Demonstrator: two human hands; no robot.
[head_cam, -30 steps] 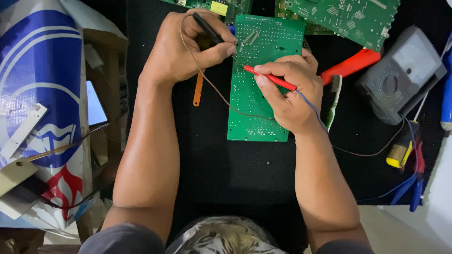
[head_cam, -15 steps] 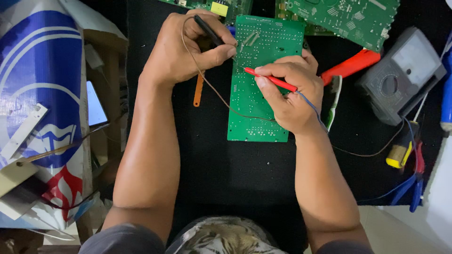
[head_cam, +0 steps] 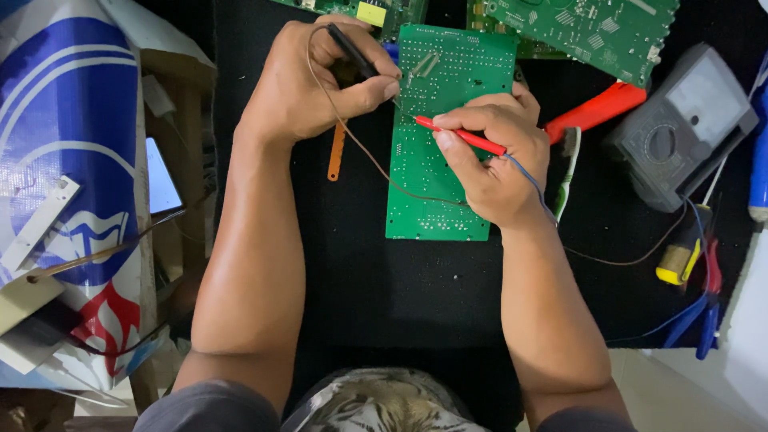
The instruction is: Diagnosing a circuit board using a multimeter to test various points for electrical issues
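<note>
A green circuit board (head_cam: 444, 184) lies flat on a black mat (head_cam: 360, 288). My left hand (head_cam: 312, 80) grips a black test probe (head_cam: 352, 50) at the board's upper left edge, its thin brown lead trailing across the board. My right hand (head_cam: 496, 156) rests on the board and pinches a red test probe (head_cam: 460, 136), tip pointing left onto the board's upper middle. A blue wire runs back from the red probe over my right wrist.
A grey multimeter (head_cam: 680, 128) sits at the right, with a red-handled tool (head_cam: 592, 112) beside it. More green boards (head_cam: 592, 28) lie at the top. A yellow-handled tool (head_cam: 680, 260) and blue pliers (head_cam: 708, 320) lie at the right edge. A blue-and-white sack (head_cam: 72, 144) fills the left.
Both hands stay almost still. The black probe in my left hand has shifted very slightly along the board's top edge.
</note>
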